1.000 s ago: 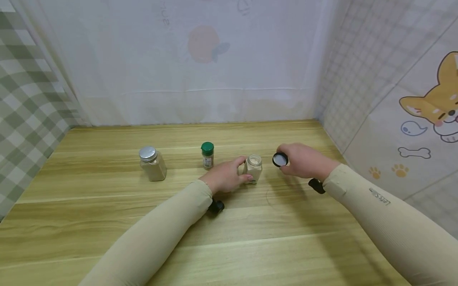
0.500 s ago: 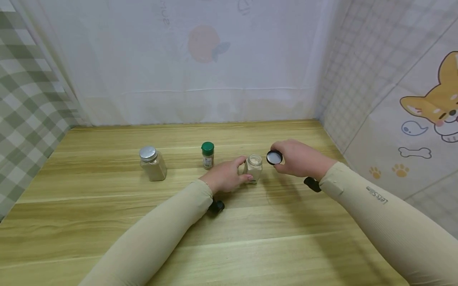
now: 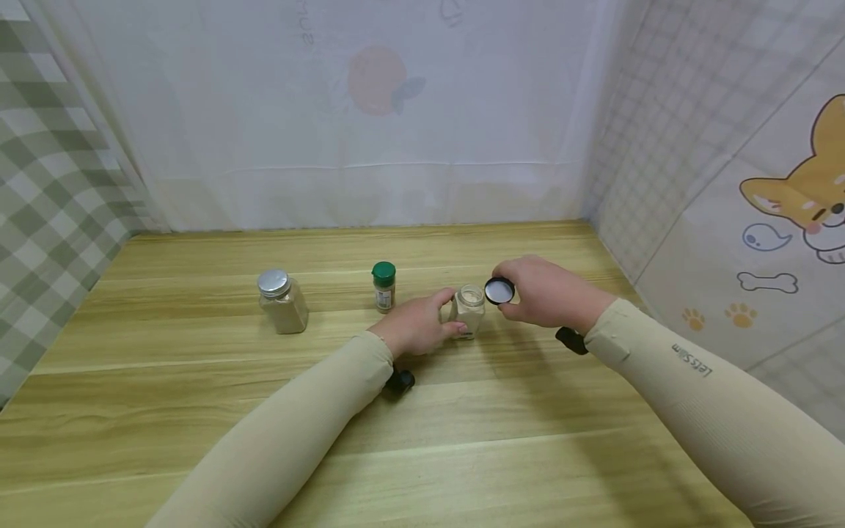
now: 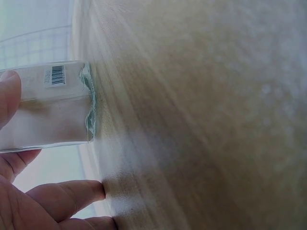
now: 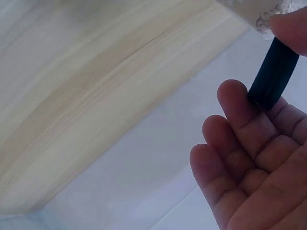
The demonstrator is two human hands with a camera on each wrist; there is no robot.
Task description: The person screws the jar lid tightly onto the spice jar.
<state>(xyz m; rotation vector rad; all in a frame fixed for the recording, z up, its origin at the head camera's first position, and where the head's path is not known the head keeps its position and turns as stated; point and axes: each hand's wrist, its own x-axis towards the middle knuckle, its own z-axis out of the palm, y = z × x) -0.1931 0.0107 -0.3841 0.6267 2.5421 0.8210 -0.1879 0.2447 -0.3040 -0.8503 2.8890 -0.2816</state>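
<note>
An uncapped clear glass jar (image 3: 469,317) of pale powder stands upright on the table, its threaded mouth facing up. My left hand (image 3: 419,325) grips its side between thumb and fingers. The left wrist view shows the jar (image 4: 53,108) with a barcode label near its base and two fingertips against the wood. Just right of the jar's mouth, my right hand (image 3: 546,292) pinches a black screw lid (image 3: 499,290) by its edge. The lid is tilted, with its white inner face toward the jar. In the right wrist view the lid (image 5: 273,74) sits between thumb and fingers.
A square jar with a silver lid (image 3: 282,302) and tan contents stands on the left. Behind my left hand is a small green-capped spice bottle (image 3: 383,287). The wooden table (image 3: 422,469) meets a white cloth backdrop (image 3: 370,176) and a printed right wall (image 3: 726,242).
My right hand has moved left with the black lid, bringing it close beside the jar's mouth. The left hand and the jar have stayed in place.
</note>
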